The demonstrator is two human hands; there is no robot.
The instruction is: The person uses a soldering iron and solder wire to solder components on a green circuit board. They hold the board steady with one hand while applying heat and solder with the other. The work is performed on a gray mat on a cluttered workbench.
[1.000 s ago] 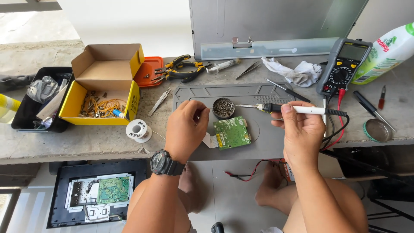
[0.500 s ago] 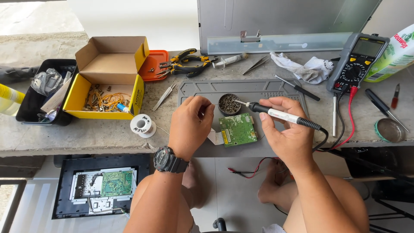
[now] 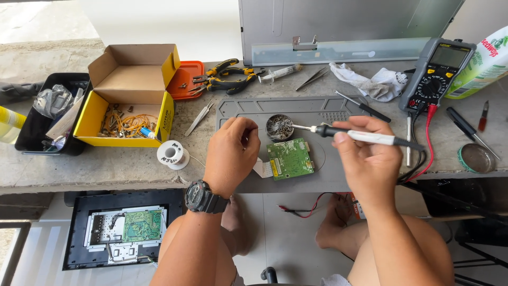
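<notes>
Fingers of the right hand (image 3: 370, 159) pinch a soldering iron (image 3: 365, 136), its tip in the tip-cleaner tin (image 3: 279, 127). The left hand (image 3: 231, 153), grip curled, contents hidden, rests beside the green circuit board (image 3: 288, 158) on the grey mat (image 3: 317, 108). Tip cleaning appears underway; soldering next would need steady aim at the board.

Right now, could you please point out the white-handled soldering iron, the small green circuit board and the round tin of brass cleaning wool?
White-handled soldering iron (image 3: 370, 137), head view, on its white handle.
Small green circuit board (image 3: 288, 159), head view, board centre.
Round tin of brass cleaning wool (image 3: 279, 127), head view, on the wool.
</notes>
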